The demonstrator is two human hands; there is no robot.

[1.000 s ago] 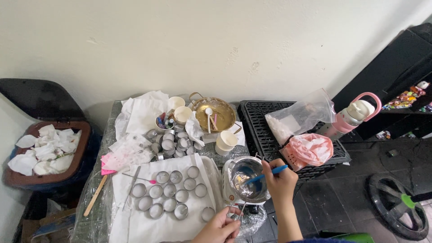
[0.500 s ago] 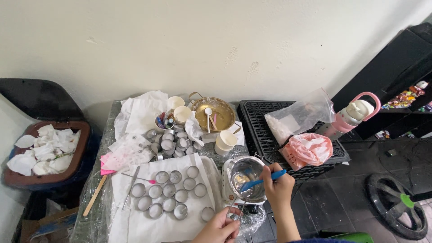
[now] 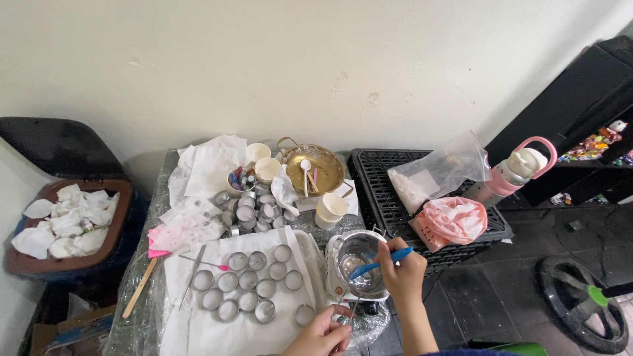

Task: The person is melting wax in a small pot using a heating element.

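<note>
My right hand [image 3: 401, 273] grips a blue-handled stirrer [image 3: 376, 265] whose tip is down inside a shiny metal pot [image 3: 356, 266] standing on a small white heater. My left hand [image 3: 323, 333] is at the bottom edge, fingers pinched on a thin metal handle [image 3: 355, 306] that runs up to the pot. Left of the pot, several empty round metal cups [image 3: 248, 284] stand in rows on a white cloth [image 3: 198, 329].
A gold bowl [image 3: 316, 168] with a white spoon, paper cups [image 3: 330, 209] and more metal cups [image 3: 254, 207] sit at the back. A black crate [image 3: 389, 191] holds plastic bags and a pink bottle [image 3: 514, 173]. A bin [image 3: 66, 224] with crumpled tissue stands left.
My right hand has shifted slightly left and down with the blue stirrer, its tip moving around inside the pot. The left hand has stayed on the handle.
</note>
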